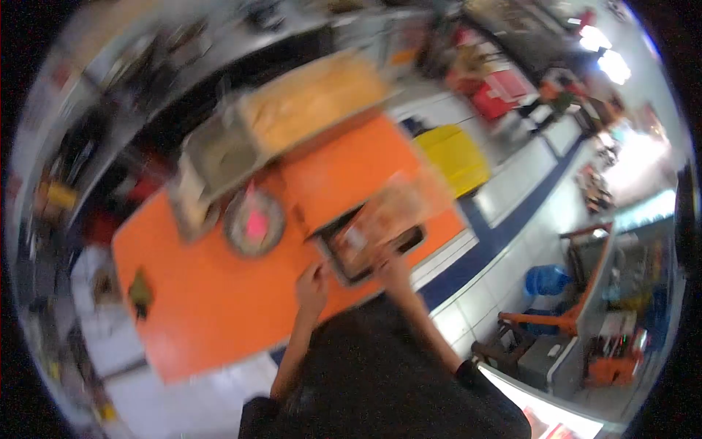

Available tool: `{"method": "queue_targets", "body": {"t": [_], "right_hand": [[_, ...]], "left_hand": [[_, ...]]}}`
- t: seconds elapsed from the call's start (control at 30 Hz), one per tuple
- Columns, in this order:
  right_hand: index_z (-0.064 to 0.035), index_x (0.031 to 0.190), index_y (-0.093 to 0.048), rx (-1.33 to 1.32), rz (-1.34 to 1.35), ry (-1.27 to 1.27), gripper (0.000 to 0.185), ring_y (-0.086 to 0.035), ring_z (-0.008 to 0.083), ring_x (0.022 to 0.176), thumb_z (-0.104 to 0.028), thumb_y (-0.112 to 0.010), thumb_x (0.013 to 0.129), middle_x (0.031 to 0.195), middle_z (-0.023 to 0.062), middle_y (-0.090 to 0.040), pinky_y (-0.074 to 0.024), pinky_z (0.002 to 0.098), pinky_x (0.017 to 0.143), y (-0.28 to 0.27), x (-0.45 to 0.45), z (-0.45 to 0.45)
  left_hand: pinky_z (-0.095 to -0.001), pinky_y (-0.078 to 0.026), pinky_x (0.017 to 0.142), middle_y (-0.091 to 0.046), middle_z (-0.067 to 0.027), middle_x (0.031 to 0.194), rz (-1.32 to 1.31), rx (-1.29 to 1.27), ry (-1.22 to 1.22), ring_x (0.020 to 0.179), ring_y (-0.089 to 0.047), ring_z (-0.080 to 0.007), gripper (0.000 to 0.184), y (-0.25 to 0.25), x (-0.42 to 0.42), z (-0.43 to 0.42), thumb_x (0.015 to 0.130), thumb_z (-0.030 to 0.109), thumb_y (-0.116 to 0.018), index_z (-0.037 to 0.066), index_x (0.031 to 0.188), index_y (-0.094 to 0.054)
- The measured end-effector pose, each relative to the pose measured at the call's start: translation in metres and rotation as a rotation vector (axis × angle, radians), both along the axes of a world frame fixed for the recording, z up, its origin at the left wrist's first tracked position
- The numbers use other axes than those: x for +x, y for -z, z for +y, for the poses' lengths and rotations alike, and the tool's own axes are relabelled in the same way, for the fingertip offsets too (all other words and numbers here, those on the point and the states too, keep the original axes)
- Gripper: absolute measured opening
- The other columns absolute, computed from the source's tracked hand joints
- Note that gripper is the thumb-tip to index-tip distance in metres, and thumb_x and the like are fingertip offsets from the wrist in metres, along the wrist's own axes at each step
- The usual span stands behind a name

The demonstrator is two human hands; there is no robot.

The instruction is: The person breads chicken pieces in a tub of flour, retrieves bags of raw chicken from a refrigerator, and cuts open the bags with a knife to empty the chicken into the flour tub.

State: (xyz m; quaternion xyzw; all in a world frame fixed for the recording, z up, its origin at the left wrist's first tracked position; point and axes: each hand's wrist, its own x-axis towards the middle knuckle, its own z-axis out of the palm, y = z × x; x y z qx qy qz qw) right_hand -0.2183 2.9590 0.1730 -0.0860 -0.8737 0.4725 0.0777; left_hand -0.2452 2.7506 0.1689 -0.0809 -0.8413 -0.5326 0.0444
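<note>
The right hand touches the dark tray; the left hand hovers beside it, fingers curled, grips too blurred to tell.

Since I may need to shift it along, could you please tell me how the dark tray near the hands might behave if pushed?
The dark tray looks broad and low, so it would probably slide rather than tip. Its straight sides suggest a fairly stiff body. The pale package reaching past its far rim might shift, though blur hides the details.
</note>
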Motion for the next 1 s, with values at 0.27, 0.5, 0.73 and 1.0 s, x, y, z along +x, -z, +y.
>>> {"method": "queue_targets", "body": {"t": [0.27, 0.5, 0.73, 1.0], "right_hand": [[-0.0024, 0.097, -0.059, 0.066, 0.021, -0.005, 0.015, -0.063, 0.0272, 0.076, -0.009, -0.060, 0.084, 0.086, 0.0141, -0.064, -0.0487, 0.0351, 0.066, 0.003, 0.001, 0.005], [-0.0026, 0.102, -0.056, -0.021, 0.012, 0.327, 0.022, -0.060, 0.0327, 0.088, -0.018, -0.059, 0.086, 0.094, 0.0171, -0.062, -0.0469, 0.0382, 0.076, -0.013, -0.019, 0.039], [0.0003, 0.105, -0.054, 0.633, 0.070, 0.191, 0.041, -0.056, 0.0345, 0.096, -0.034, -0.060, 0.083, 0.105, 0.0222, -0.056, -0.0458, 0.0430, 0.080, 0.076, -0.120, 0.109], [0.0002, 0.082, -0.059, 0.494, 0.057, 0.292, 0.037, -0.061, 0.0415, 0.083, -0.036, -0.063, 0.073, 0.091, 0.0268, -0.061, -0.0476, 0.0501, 0.069, 0.061, -0.144, 0.119]], "left_hand": [[-0.0268, -0.049, 0.059, -0.066, -0.0082, 0.077, -0.110, 0.037, -0.014, 0.064, -0.062, -0.0143, 0.015, -0.008, 0.008, -0.006, 0.091, 0.012, -0.054, 0.005, 0.100, -0.063], [-0.0276, -0.049, 0.059, -0.066, -0.0081, 0.078, -0.119, 0.009, 0.036, 0.066, -0.063, -0.0145, 0.018, -0.007, 0.003, 0.002, 0.092, 0.016, -0.051, 0.006, 0.103, -0.062], [-0.0463, -0.038, 0.095, -0.050, -0.0124, 0.127, 0.032, -0.337, 0.529, 0.113, -0.050, -0.0312, 0.036, -0.031, -0.061, 0.108, 0.089, 0.027, -0.050, 0.006, 0.118, -0.054], [-0.0481, -0.043, 0.088, -0.047, -0.0216, 0.124, 0.111, -0.773, 0.577, 0.111, -0.050, -0.0385, 0.065, -0.007, -0.121, 0.181, 0.074, 0.041, -0.068, -0.003, 0.117, -0.048]]}}
